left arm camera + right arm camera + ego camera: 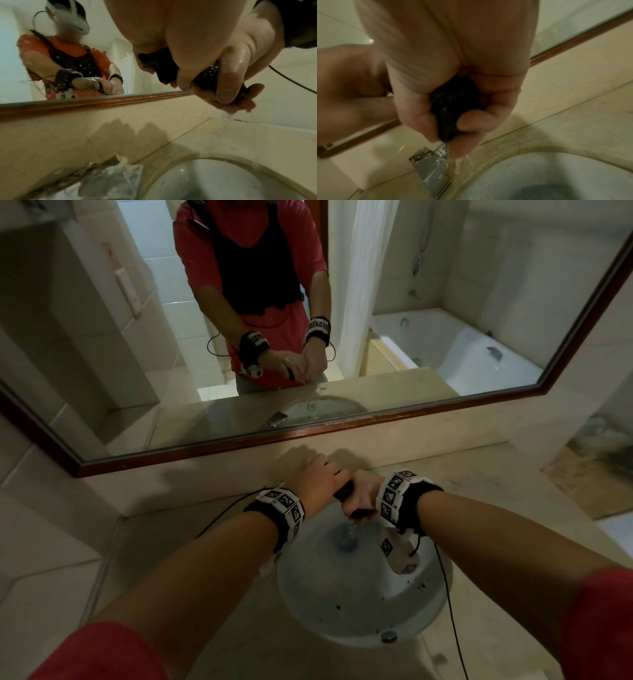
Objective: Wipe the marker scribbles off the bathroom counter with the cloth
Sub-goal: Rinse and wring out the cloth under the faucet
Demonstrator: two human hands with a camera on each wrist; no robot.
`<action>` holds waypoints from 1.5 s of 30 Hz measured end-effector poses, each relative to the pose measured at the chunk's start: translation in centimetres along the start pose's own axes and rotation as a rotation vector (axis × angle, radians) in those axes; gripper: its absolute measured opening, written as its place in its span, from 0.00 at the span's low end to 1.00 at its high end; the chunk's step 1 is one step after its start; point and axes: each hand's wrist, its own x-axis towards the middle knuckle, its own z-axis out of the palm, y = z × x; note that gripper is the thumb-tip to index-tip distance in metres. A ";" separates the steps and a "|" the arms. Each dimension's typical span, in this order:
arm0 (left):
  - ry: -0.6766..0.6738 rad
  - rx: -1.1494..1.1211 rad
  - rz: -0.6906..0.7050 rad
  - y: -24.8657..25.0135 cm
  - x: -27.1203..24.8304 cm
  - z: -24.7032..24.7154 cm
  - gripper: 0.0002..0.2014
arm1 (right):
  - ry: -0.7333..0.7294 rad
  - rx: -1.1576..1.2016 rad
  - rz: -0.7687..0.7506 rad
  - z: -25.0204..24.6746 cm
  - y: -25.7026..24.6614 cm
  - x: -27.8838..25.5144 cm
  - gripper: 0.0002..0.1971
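Stage: you are wringing the cloth [344, 494] over the sink [363, 594], at the centre of the head view; judged from this, the wiping itself lies ahead or is paused for a rinse.
Left hand [317, 477]: your fingers are curled tight around one end of the dark, twisted cloth.
Right hand [363, 494]: clenched around the other end, just beside the left, water dripping from below it (the wrist views show the drops plainly).
Scribbles: you cannot tell from these pictures whether any remain; no clear marker lines show on the counter [496, 474], only faint smudges at right centre.
Sink contents: bluish water sits around the drain [346, 542], with small dark specks on the bowl wall.
Tap [429, 167]: lower centre of the right wrist view, at the sink's rim; no stream is visible from it.
Left to do: by my reading, carry the damp cloth to the counter and rub.
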 end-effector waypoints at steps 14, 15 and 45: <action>-0.361 -0.758 -0.553 3.7 3.1 0.6 0.10 | 0.151 -0.718 -0.245 -2.5 2.8 1.6 0.06; -0.378 -0.848 -0.603 4.0 3.1 0.7 0.07 | 0.149 -0.740 -0.265 -2.5 3.1 1.7 0.06; -0.024 -0.030 -0.154 3.0 2.2 2.5 0.12 | -0.620 0.488 -0.135 -4.7 7.0 2.6 0.21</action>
